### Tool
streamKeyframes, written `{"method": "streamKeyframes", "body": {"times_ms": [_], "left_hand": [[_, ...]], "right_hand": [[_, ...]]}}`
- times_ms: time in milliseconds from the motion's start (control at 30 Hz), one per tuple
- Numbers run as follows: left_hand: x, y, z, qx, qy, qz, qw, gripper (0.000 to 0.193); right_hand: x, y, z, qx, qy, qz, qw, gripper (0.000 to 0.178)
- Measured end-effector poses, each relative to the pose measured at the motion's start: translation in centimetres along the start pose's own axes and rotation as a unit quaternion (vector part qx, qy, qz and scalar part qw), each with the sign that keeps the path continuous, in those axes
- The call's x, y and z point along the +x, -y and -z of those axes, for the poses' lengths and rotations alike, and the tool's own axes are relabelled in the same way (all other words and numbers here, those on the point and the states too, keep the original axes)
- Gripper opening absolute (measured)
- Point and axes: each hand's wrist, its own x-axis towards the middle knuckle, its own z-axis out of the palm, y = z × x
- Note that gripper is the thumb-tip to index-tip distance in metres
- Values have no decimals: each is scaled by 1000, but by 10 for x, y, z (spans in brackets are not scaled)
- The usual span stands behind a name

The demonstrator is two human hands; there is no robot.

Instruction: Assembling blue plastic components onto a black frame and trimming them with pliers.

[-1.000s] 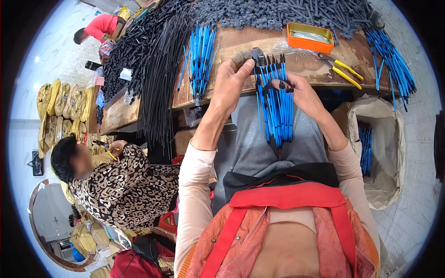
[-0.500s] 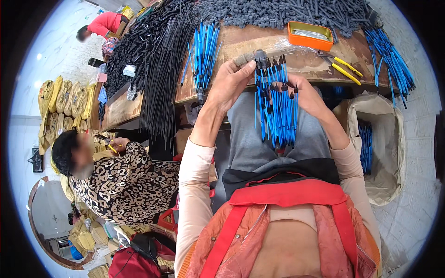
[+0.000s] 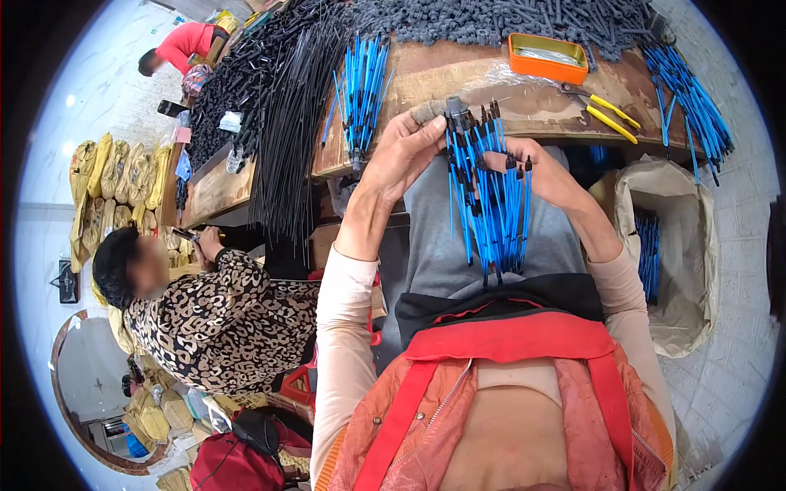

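Note:
Above my lap hangs a bundle of blue rods with black tips and joints (image 3: 491,221), gathered at a dark grey hub that resembles an umbrella frame. My left hand (image 3: 407,147) pinches the hub end between thumb and fingers, with a wrapped covering on one finger. My right hand (image 3: 540,172) is closed among the upper rods on the bundle's right side; some of its fingertips are hidden behind them. A similar blue-rod bundle (image 3: 363,90) lies on the wooden table (image 3: 434,69) to the left of my hands.
Yellow-handled pliers (image 3: 610,119) and an orange tin (image 3: 548,59) lie on the table. Grey plastic parts (image 3: 491,20) and long black rods (image 3: 282,123) are heaped there. More blue rods (image 3: 688,98) overhang at right, above a lined bin (image 3: 675,262). A co-worker (image 3: 213,319) sits at left.
The bundle has dropped slightly and its rods hang lower over my lap. My right hand has shifted a little among them. The co-worker's hands have come together around a tool.

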Motion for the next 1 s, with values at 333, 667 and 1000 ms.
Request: {"method": "streamKeyframes", "body": {"times_ms": [333,667,1000], "left_hand": [[-11,4,9,-36,57,32,997,32],[-34,29,10,-124,52,51,990,40],[-75,-23,-43,374,-103,17,922,32]], "right_hand": [[-6,-3,-3,53,76,9,996,33],[-26,-5,-27,-5,80,-74,994,30],[-31,9,-58,30,-24,-71,997,31]]}}
